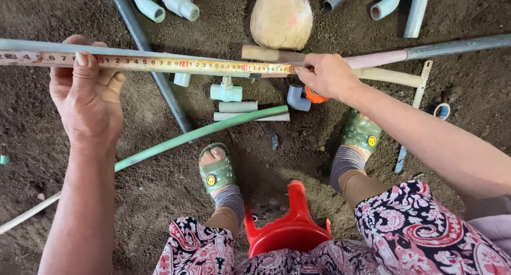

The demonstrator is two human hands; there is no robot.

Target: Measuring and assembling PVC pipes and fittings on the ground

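Note:
A long grey pipe [458, 46] runs across the top of the head view, turning pinkish near the middle. A yellow tape measure blade [175, 64] lies stretched along it. My left hand [88, 96] grips the pipe and the tape together at the left, thumb on top of the blade. My right hand [327, 75] pinches the tape against the pipe near the middle and holds an orange tape case [315, 97] underneath.
Loose pipe fittings lie on the dirt: a grey elbow [297, 97], a green valve tee [226, 91], short pipe stubs [238, 107]. A green pipe [202, 132] slants across. A round stone [281, 18], a hacksaw [415, 110] and a red stool [290, 230] are near my sandalled feet.

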